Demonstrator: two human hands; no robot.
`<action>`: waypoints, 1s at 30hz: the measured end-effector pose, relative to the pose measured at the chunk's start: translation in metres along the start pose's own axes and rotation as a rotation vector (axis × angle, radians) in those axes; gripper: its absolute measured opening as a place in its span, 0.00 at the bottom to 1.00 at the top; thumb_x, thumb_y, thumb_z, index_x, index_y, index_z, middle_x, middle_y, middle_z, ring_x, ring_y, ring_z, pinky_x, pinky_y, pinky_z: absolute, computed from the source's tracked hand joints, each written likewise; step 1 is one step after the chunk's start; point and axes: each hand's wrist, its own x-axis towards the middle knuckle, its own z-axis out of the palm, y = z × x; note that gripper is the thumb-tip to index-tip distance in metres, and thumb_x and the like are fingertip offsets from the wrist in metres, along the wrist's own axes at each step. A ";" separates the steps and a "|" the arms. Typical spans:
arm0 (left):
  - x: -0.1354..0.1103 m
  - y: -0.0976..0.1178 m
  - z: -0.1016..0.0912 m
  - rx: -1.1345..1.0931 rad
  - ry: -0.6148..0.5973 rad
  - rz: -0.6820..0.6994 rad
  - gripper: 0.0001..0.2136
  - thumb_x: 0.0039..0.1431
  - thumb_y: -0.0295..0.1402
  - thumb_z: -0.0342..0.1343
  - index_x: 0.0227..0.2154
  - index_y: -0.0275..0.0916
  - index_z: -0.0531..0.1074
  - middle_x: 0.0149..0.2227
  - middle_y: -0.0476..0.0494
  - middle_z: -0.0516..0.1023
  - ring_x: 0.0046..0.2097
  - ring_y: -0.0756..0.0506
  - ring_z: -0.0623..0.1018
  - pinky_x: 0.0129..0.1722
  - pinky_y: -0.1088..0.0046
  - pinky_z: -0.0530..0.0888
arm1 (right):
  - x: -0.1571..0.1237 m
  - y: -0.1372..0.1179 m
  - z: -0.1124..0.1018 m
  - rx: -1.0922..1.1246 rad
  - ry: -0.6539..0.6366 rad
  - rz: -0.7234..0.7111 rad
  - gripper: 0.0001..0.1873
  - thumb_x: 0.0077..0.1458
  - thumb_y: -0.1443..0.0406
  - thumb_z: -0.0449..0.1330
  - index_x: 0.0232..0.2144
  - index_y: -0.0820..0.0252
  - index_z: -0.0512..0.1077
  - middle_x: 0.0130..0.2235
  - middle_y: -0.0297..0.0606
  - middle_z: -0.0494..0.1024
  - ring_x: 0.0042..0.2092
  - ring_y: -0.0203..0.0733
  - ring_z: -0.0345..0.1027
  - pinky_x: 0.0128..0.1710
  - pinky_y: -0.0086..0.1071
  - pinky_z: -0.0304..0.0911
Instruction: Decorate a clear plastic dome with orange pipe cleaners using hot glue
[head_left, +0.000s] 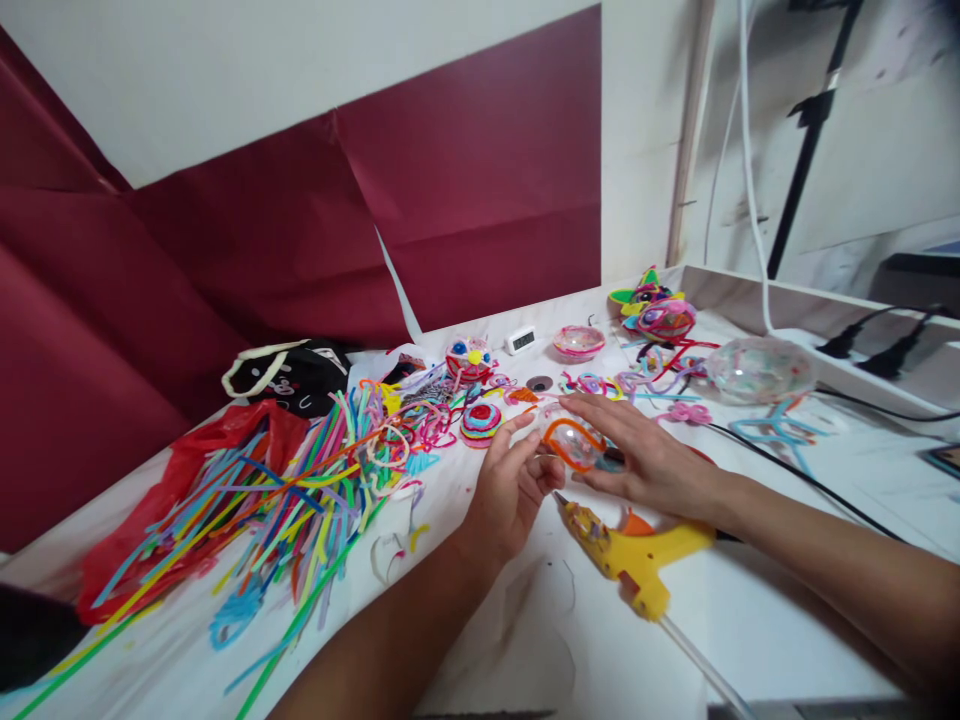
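Between my hands is a clear plastic dome (576, 446) with an orange pipe cleaner (570, 464) bent around its edge. My right hand (641, 460) reaches over the dome from the right, its fingers long and closed around the far and near sides. On the other side, my left hand (514, 485) has its fingers curled in at the pipe cleaner's left end; the exact contact is partly hidden. A yellow hot glue gun (637, 555) lies just below my right hand, its nozzle pointing toward my left fingers and a clear glue stick (705, 660) coming out of its back.
A large heap of coloured pipe cleaners (322, 500) spreads over a red plastic bag (157, 510) at left. Behind are a coiled round piece (481, 424), a pink-rimmed bowl (578, 343), a small white clock (520, 340) and a clear bowl (761, 370). A black cord (810, 485) crosses the right.
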 end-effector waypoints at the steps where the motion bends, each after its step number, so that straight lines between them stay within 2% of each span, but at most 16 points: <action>1: 0.000 0.000 0.000 0.004 0.002 0.006 0.15 0.56 0.29 0.53 0.47 0.39 0.59 0.23 0.52 0.71 0.23 0.53 0.74 0.25 0.80 0.69 | 0.000 0.000 0.000 0.008 -0.001 0.006 0.39 0.53 0.60 0.60 0.62 0.55 0.49 0.61 0.47 0.60 0.61 0.47 0.53 0.58 0.45 0.54; 7: 0.002 0.004 -0.005 0.086 -0.058 0.005 0.19 0.56 0.33 0.55 0.50 0.42 0.61 0.20 0.55 0.67 0.21 0.54 0.71 0.19 0.82 0.61 | 0.002 -0.004 -0.007 0.079 -0.072 0.066 0.39 0.51 0.61 0.61 0.62 0.55 0.50 0.61 0.46 0.60 0.62 0.49 0.52 0.58 0.46 0.54; 12: 0.004 0.005 -0.008 0.162 -0.108 -0.014 0.18 0.54 0.36 0.58 0.48 0.40 0.67 0.18 0.55 0.65 0.19 0.55 0.68 0.17 0.82 0.55 | 0.003 -0.006 -0.012 0.128 -0.142 0.094 0.40 0.51 0.61 0.60 0.62 0.57 0.49 0.63 0.47 0.57 0.63 0.49 0.51 0.58 0.46 0.53; 18: 0.009 0.003 -0.013 0.146 -0.090 -0.001 0.15 0.51 0.32 0.61 0.43 0.39 0.71 0.30 0.49 0.72 0.26 0.55 0.72 0.21 0.82 0.60 | 0.002 -0.002 -0.010 0.136 -0.174 0.070 0.41 0.51 0.62 0.60 0.63 0.55 0.47 0.64 0.45 0.55 0.64 0.48 0.48 0.60 0.46 0.51; 26: 0.015 0.000 -0.019 0.096 -0.110 0.053 0.15 0.47 0.30 0.64 0.40 0.36 0.72 0.31 0.47 0.73 0.29 0.54 0.70 0.22 0.81 0.63 | 0.004 -0.004 -0.008 0.153 -0.192 0.087 0.41 0.50 0.61 0.60 0.63 0.57 0.49 0.63 0.46 0.56 0.64 0.50 0.48 0.59 0.47 0.52; 30: 0.018 -0.001 -0.022 0.055 -0.064 0.043 0.16 0.46 0.29 0.64 0.40 0.37 0.72 0.31 0.49 0.73 0.28 0.55 0.71 0.23 0.81 0.63 | 0.006 -0.002 -0.017 0.144 -0.209 0.072 0.45 0.49 0.56 0.62 0.64 0.56 0.46 0.64 0.45 0.53 0.63 0.51 0.49 0.59 0.46 0.53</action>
